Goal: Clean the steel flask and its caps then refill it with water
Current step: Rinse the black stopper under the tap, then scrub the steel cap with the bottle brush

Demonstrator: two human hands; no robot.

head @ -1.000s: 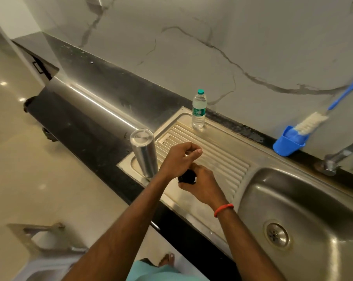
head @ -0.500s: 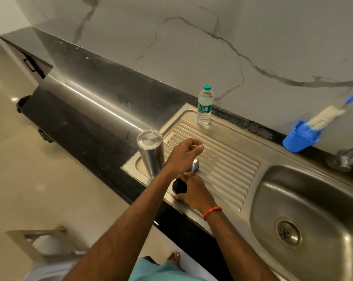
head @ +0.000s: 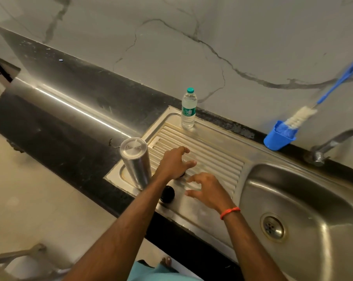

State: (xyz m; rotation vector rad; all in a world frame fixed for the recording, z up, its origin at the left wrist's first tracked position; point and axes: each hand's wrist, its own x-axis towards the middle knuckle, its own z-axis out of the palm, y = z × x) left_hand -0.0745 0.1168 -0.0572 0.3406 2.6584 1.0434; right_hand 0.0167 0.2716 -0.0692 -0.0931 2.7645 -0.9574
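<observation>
While one flask (head: 136,163) stands, one black cap (head: 167,194) lies.

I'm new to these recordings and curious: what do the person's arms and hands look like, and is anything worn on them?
Both forearms are bare, with no sleeves or gloves. The left hand wears nothing visible. The right hand has a thin orange-red band around its wrist. No rings or watch show.

Flask (head: 136,165): brushed steel, satin sheen.
Cap (head: 168,194): black, glossy.
Sink (head: 218,151): stainless steel, ribbed drainboard, dull, stained.
Surface (head: 74,142): black stone, polished.
Bottle (head: 188,112): clear plastic.
Cup (head: 277,138): blue plastic, matt.
Wall (head: 191,57): veined, smooth.
</observation>
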